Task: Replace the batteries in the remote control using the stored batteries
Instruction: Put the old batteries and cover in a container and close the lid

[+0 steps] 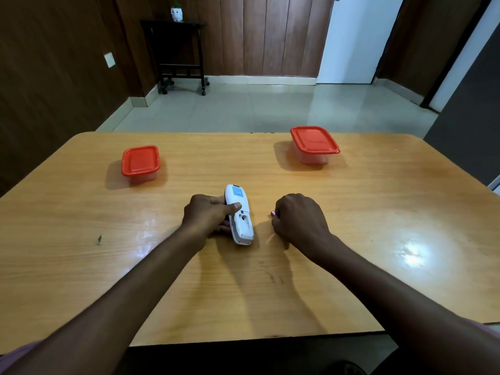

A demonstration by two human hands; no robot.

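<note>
A white remote control lies back-side up at the middle of the wooden table, its battery compartment uncovered. My left hand grips it from the left, thumb across its back. My right hand rests just right of the remote, fingers curled around a small object with a pinkish-red tip, apparently a battery; most of it is hidden. Two clear plastic containers with red lids stand farther back, one on the left, one on the right; both are closed.
The table's far edge runs behind the containers, its near edge close to my body. Beyond it lie a tiled floor, a black wheeled stand with a small white pot, and wooden wall panels.
</note>
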